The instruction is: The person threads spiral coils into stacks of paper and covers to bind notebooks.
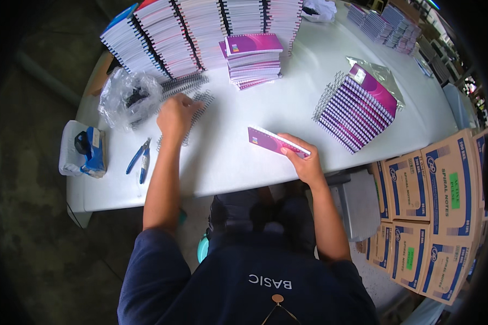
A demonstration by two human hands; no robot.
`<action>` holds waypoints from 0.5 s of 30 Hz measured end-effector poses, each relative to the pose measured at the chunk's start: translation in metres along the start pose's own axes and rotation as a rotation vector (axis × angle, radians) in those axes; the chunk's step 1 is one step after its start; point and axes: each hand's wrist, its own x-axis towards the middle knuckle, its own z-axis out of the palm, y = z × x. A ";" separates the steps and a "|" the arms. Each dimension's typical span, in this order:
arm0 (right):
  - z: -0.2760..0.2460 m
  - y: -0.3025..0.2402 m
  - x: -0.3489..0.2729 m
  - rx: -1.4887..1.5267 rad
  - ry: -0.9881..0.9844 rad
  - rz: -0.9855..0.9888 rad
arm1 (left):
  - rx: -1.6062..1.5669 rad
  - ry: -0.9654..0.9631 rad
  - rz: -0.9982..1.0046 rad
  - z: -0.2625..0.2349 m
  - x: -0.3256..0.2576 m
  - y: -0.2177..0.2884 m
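Observation:
My right hand (306,162) grips one end of a small purple notepad (271,141), its thumb on the cover and its fingers behind. The pad is held tilted above the table, its white page edge facing up. At the left, my left hand (174,118) reaches over a loose pile of metal wire spirals (201,107), thumb and fingertips pinched together on a spiral. Beyond it lie more dark spirals (185,83). A stack of purple pads (254,64) sits farther back. To the right stand several finished spiral-bound pads (355,112) with a purple cover showing.
Blue-handled pliers (139,161) and a blue tape dispenser (95,151) lie at the left on the white table (228,168). A clear plastic bag (127,100) rests near the spirals. Tall rows of bound notebooks (200,38) line the back. Cardboard boxes (444,189) are stacked at right.

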 end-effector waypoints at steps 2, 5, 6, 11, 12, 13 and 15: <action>0.003 -0.004 0.002 0.013 0.004 0.002 | -0.167 0.105 0.111 0.003 0.009 -0.012; -0.001 -0.002 0.002 0.021 0.021 0.013 | -0.651 -0.293 0.240 0.013 -0.011 0.000; -0.002 -0.001 0.002 0.028 0.038 0.017 | -0.669 -0.363 0.322 0.015 -0.027 0.015; 0.002 -0.005 0.004 0.062 0.067 0.054 | -0.612 -0.667 0.350 0.017 -0.034 0.022; 0.002 -0.004 0.004 0.062 0.064 0.055 | -0.568 -0.645 0.382 0.019 -0.034 0.023; 0.001 -0.004 0.004 0.062 0.062 0.056 | -0.524 -0.625 0.414 0.021 -0.034 0.024; 0.001 -0.004 0.005 0.051 0.064 0.053 | -0.499 -0.616 0.412 0.024 -0.033 0.028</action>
